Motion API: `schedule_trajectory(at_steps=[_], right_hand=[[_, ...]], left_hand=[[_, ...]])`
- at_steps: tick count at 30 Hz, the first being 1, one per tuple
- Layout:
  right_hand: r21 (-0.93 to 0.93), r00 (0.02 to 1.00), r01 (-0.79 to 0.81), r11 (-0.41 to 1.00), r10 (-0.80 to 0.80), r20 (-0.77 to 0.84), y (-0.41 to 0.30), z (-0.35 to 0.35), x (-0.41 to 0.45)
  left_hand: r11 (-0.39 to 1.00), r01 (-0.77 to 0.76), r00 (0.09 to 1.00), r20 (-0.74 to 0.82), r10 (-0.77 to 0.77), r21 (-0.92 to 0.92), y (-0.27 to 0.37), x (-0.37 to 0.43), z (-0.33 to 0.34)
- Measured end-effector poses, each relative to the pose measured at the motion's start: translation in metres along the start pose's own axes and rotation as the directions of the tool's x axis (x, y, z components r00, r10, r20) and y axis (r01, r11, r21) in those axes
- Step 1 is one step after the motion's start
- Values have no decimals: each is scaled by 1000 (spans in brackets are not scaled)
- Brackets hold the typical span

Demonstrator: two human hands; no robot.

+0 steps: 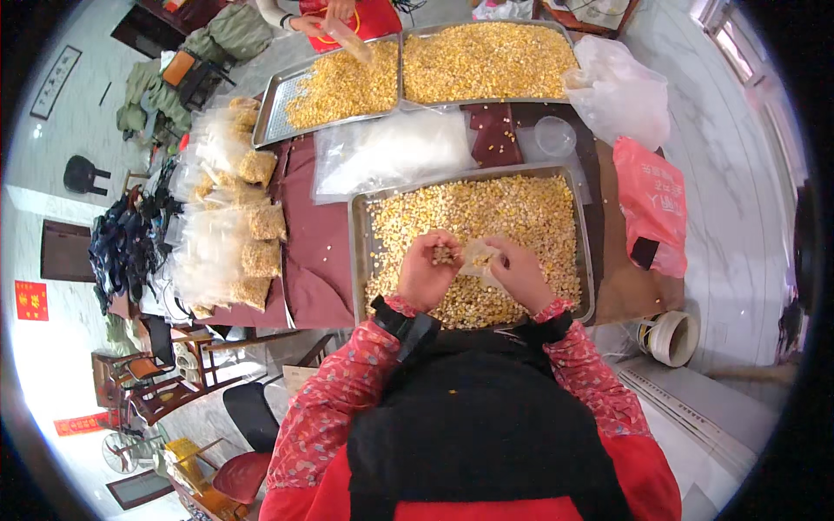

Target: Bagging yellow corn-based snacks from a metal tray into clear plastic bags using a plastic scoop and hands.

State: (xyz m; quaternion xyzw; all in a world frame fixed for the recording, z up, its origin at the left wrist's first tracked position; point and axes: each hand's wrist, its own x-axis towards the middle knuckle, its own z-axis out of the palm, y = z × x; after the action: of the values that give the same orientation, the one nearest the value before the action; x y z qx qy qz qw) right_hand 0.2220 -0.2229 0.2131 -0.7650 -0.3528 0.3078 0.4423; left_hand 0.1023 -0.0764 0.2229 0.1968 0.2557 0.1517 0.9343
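Note:
Yellow and pale corn kernels (521,202) fill a metal tray (588,260) at the table's near edge. Over the tray, my left hand (430,270) is cupped around a small heap of kernels. Just to its right, my right hand (518,270) pinches a clear plastic bag (479,260) with some kernels in it. The bag's left edge reaches the fingers of my left hand; whether they grip it too, I cannot tell.
Flat clear bags (397,153) lie behind the tray, beside a clear round lid or bowl (555,137). Filled bags (264,257) line the left side. Two more trays (260,124) of kernels stand at the back, where another person's hands (313,25) hold a bag. A pink bag (651,202) lies right.

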Motion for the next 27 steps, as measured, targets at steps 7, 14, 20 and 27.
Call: schedule_trajectory(at_steps=[7,14,20,27], right_hand=[[-6,992,93,996,-93,-82,20,11,-1],[45,997,45,998,-42,-64,20,8,-4],[27,997,45,999,-43,-69,19,7,-3],[48,999,30,998,-29,-21,9,2,-1]], left_hand=[[834,-293,956,166,243,468,-33,13,9],[937,-82,997,16,81,338,-37,15,12],[854,-198,970,-27,241,481,-14,16,-10],[6,87,835,-77,545,996,27,-8,-206]])
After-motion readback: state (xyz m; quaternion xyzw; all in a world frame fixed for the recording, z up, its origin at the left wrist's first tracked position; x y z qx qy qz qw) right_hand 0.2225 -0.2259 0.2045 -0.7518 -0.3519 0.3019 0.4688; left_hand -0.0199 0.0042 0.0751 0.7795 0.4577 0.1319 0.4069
